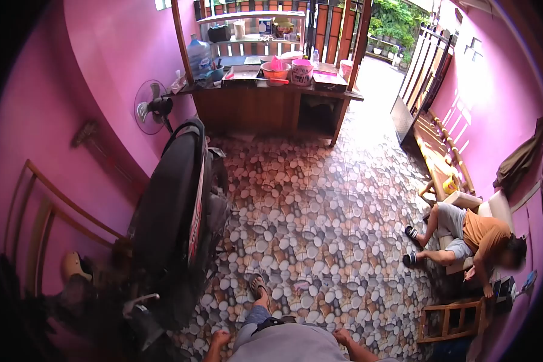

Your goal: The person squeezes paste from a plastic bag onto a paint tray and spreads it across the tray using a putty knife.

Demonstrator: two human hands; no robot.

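Observation:
My left hand (220, 338) hangs beside my body with its fingers curled closed, and nothing shows in it. On the other side, my right hand (342, 336) is also curled in a loose fist, with nothing visible in it. Neither hand touches any object. Nearest to my left hand is a parked motorbike (169, 193) with a long dark seat. Pebble-patterned tiles (320, 241) cover the floor around my sandalled foot (259, 286).
Ahead stands a wooden stall (247, 111) bearing a white bucket (301, 72) and an orange basin (276, 71). A fan (152, 107) is at left. A seated person (485, 235) holds a wooden frame (452, 320) at right. Beyond is an open gate (425, 78).

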